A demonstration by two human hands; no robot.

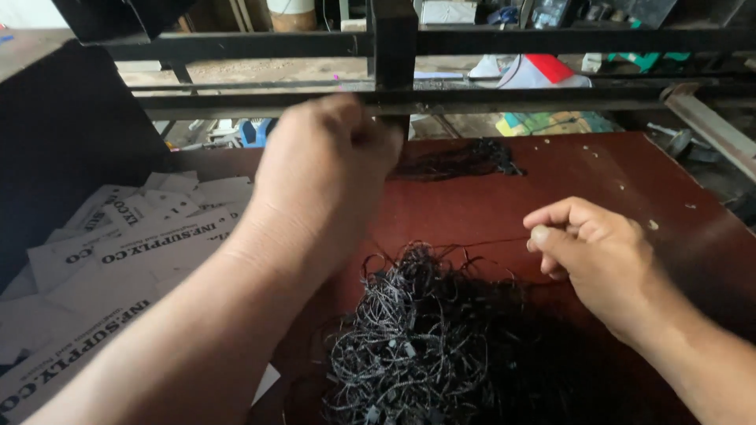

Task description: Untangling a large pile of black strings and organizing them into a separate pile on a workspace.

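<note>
My left hand (319,161) is raised above the reddish-brown tabletop (598,169), fingers closed near a black metal bar; what it pinches is hidden. My right hand (587,252) rests low at the right, thumb and forefinger pinched on a thin dark string (472,242) that runs left toward the other hand. Below both hands lies a big tangled heap of black and grey strings (409,338) with small fasteners. A smaller bundle of black strings (465,160) lies farther back on the table.
White paper tags with dark print (118,252) are piled at the left, beside a black panel (55,142). A black metal frame (394,47) crosses the back. Clutter and coloured items lie on the floor beyond it.
</note>
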